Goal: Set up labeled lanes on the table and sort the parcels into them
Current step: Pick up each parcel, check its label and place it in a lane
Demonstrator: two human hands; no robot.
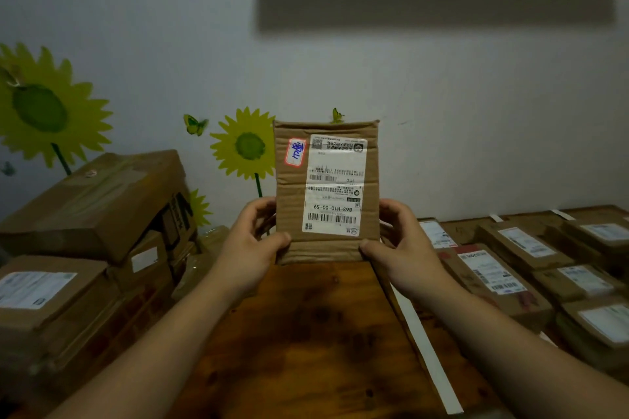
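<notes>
A flat brown cardboard parcel (289, 201) stands upright in the air above the wooden table (306, 333), its labelled face toward me. It carries a white shipping label, upside down, and a small red-edged sticker with blue handwriting. My left hand (248, 248) grips the parcel's lower left edge, thumb on the front. My right hand (405, 248) grips the lower right edge the same way. A strip of white tape (429, 350) runs along the table to the right of the bare wood, marking a lane boundary.
Several labelled parcels (493, 275) lie in rows on the table right of the tape. A stack of larger cardboard boxes (95, 211) fills the left side. Behind stands a white wall with sunflower stickers (248, 146).
</notes>
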